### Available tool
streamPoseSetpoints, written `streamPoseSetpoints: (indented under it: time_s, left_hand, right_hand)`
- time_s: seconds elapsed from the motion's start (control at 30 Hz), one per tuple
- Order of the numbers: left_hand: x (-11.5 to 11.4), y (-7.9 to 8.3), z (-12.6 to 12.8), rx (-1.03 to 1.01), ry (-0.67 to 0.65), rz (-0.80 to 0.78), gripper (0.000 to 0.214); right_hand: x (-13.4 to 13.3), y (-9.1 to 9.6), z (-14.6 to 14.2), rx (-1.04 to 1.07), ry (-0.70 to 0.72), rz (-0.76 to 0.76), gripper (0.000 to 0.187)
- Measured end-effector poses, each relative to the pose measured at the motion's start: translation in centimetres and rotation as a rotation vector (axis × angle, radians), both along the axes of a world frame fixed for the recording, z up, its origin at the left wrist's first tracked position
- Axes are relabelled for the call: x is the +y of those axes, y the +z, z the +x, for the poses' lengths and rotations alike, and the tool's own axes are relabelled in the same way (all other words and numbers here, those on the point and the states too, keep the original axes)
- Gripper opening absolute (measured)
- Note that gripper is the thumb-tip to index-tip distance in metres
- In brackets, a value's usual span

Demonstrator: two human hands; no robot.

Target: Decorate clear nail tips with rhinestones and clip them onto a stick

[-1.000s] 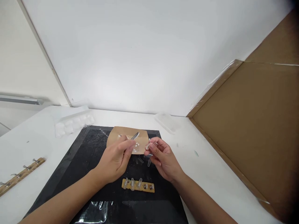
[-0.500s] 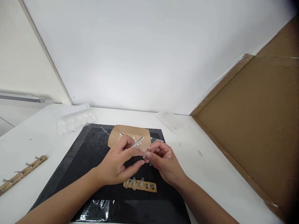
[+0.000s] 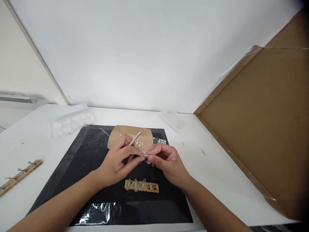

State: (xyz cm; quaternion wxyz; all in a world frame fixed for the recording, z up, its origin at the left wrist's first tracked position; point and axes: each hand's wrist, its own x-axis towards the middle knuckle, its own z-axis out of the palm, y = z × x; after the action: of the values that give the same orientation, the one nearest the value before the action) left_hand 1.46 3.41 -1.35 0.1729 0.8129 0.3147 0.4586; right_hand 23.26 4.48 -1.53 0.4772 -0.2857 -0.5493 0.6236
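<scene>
My left hand (image 3: 116,161) is closed, with a slim grey-white tool (image 3: 135,138), perhaps tweezers, slanting up from between its fingers. Its thumb and forefinger meet at one end of a small, pale nail-tip-like piece (image 3: 146,156). The thumb and fingers of my right hand (image 3: 166,161) pinch the other end. A clear false nail (image 3: 153,164) shows below the right fingers; what supports it is hidden. Nearer to me lies a short wooden strip (image 3: 142,190) bearing clear false nails (image 3: 135,185) on its left part and small metal mounts at its right end.
A black mat (image 3: 101,206) covers the white table (image 3: 207,190). On it lie brown paper (image 3: 114,138) with white bits and a dark green card (image 3: 156,140) with white tabs. Around it are a clear compartment tray (image 3: 72,124), a clear lid (image 3: 172,120) and another wooden strip (image 3: 20,177).
The small piece between my fingertips has turned from slanted to nearly level. The slim tool in my left hand stands steeper. The whole view has shifted slightly.
</scene>
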Motion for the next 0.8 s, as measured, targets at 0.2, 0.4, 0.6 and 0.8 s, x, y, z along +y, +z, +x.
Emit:
streamPoseSetpoints:
  time_s: [0.2,0.4,0.6,0.8]
  left_hand:
    - [-0.02,0.12,0.09,-0.064,-0.016,-0.052,0.014]
    - [-0.1,0.31,0.1,-0.083,-0.046,-0.18,0.009]
    - [-0.21,0.7,0.12,-0.1,-0.058,-0.357,0.007]
    - [0.04,0.59,0.06,-0.066,-0.035,-0.338,0.011]
  right_hand:
    - [-0.04,0.05,0.29,0.006,0.025,0.038,0.01]
    - [-0.16,-0.09,0.32,0.005,0.038,-0.053,0.012]
    - [-0.25,0.22,0.26,-0.056,0.043,-0.059,0.017]
    - [-0.35,0.64,0.32,-0.173,0.058,-0.03,0.019]
